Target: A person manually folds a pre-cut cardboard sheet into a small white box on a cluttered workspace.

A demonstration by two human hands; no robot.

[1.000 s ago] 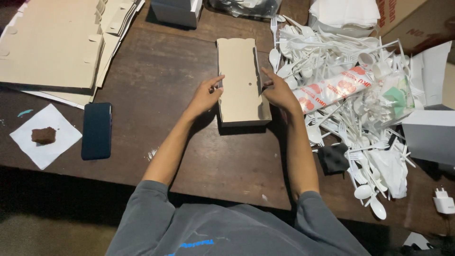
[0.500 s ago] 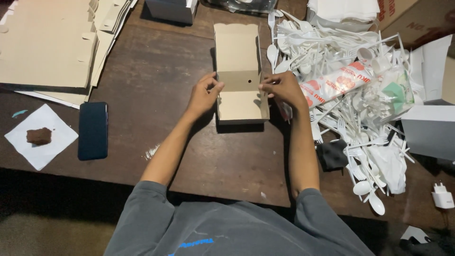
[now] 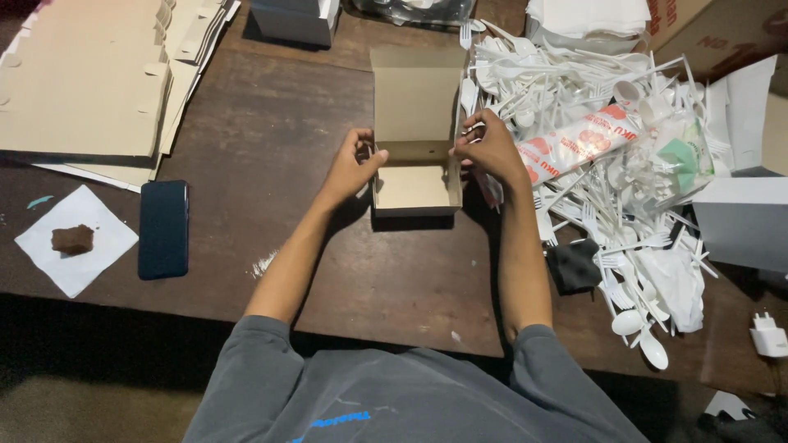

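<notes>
Left hand (image 3: pixel 351 168) and right hand (image 3: pixel 490 150) fingers pinch the open cardboard box (image 3: pixel 417 135) side edges, cutlery pile (image 3: pixel 607 164) crowding right.

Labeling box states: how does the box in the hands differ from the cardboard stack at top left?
The box is folded up, with raised walls and an open lid; the cardboard stack lies flat and unfolded. The left hand and right hand hold the box; nothing touches the stack. Both are plain tan cardboard on the wooden table.

Open tan cardboard box (image 3: pixel 415 156), lid up
</notes>
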